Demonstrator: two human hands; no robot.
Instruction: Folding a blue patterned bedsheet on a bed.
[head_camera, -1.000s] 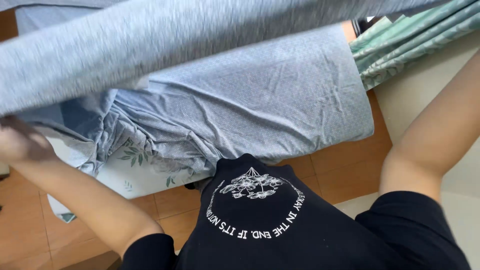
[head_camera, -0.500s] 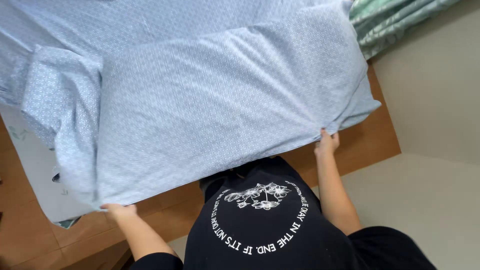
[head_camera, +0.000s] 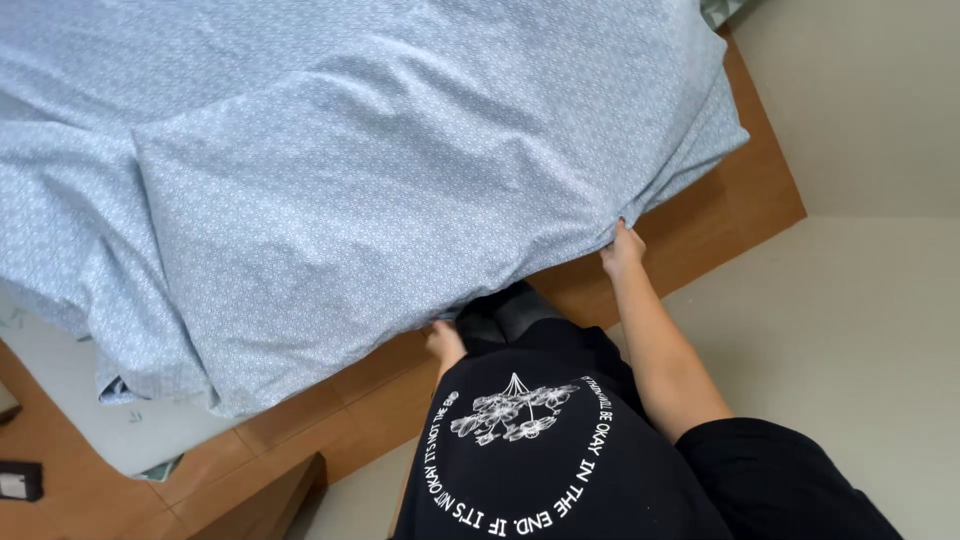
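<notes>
Light blue patterned sheet (head_camera: 350, 190) is spread over the bed, covers most of the frame, wrinkled, with a folded-over layer whose edge runs down the left-middle. Its near edge hangs past the mattress toward you; the near-left corner droops in a bunch over the wooden platform.

Your right hand (head_camera: 622, 250) is at the near-right edge of the sheet, fingers closed on the hem, pinching the fabric just above the wooden bed frame (head_camera: 740, 190). Forearm runs back toward you, bare.

Your left hand (head_camera: 445, 342) is at the near edge of the sheet, lower middle, mostly tucked under the overhanging cloth. It touches the fabric, but you cannot tell whether the fingers are closed on it or just resting: they are hidden by the sheet and by your shirt.

Black t-shirt (head_camera: 540, 450) with a white printed flower and a ring of lettering fills the bottom centre, between the two arms.

Under the sheet at the left, a strip of pale mattress cover (head_camera: 120, 435) with a faint leaf print shows, sitting on the wooden platform. A small dark object (head_camera: 20, 481) lies at the far left edge on the wood, too small to tell. Beige floor (head_camera: 860, 320) takes the right side, beside the frame's corner. A bit of green cloth (head_camera: 722, 10) shows at the top right.
</notes>
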